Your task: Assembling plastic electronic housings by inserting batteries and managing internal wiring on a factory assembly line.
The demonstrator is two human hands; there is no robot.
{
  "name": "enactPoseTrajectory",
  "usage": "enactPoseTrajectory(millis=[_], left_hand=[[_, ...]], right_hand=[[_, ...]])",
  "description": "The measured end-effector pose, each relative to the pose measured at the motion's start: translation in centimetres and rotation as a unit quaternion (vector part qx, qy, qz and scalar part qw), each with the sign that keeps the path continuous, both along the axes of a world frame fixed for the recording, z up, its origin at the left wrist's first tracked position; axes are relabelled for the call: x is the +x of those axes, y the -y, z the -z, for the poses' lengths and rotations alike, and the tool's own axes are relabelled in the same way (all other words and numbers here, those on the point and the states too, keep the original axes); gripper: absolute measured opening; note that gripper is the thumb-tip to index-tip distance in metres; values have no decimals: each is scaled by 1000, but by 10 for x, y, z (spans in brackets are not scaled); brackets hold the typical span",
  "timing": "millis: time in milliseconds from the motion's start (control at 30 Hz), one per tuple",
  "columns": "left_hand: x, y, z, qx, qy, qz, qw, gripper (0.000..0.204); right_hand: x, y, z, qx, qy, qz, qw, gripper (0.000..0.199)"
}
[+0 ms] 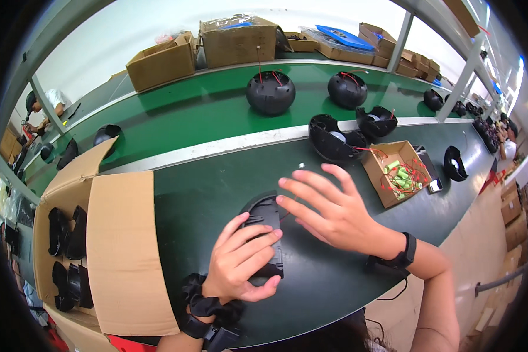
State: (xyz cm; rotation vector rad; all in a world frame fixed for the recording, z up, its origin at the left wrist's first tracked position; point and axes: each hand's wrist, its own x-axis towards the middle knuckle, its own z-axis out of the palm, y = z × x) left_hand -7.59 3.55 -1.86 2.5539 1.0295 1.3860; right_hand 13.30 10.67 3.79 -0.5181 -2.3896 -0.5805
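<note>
A black, curved plastic shell part (271, 211) lies on the dark green bench in front of me. My left hand (240, 258) is laid over it, fingers across its top and thumb at its near end, gripping it and hiding much of it. A thin red wire shows beside the part's right edge. Just to the right, my right hand (328, 208) hovers with its fingers spread and nothing in them. Its index fingertip comes close to the shell's far end; I cannot tell whether they touch.
An open carton (123, 252) at left holds several black parts. At right, a small box (387, 196) contains green battery cells with red wires, beside open black shells (334, 141). Round black housings (270, 94) stand on the green belt (188, 100). Cartons (237, 44) line the back; people sit farther off.
</note>
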Motion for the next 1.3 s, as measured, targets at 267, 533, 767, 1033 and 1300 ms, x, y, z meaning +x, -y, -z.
enactPoseTrajectory(millis=[267,533,767,1033,1300], left_hand=[[7,3,-4,-35,-11,-26,999,33],[7,5,-10,-78,-16,-11,997,34],[18,7,-11,-76,-11,13,997,31],[35,22,-9,-168,120,-9,978,26],[34,34,-7,-167,170,0,971,24]], right_hand=[[19,16,22,-252,102,-88,958,18],[3,11,-13,-41,92,-120,988,12],[-16,15,-31,-29,96,-179,979,13],[21,10,-34,-63,-52,-189,979,19],[161,-79,-47,-314,-52,257,912,15]])
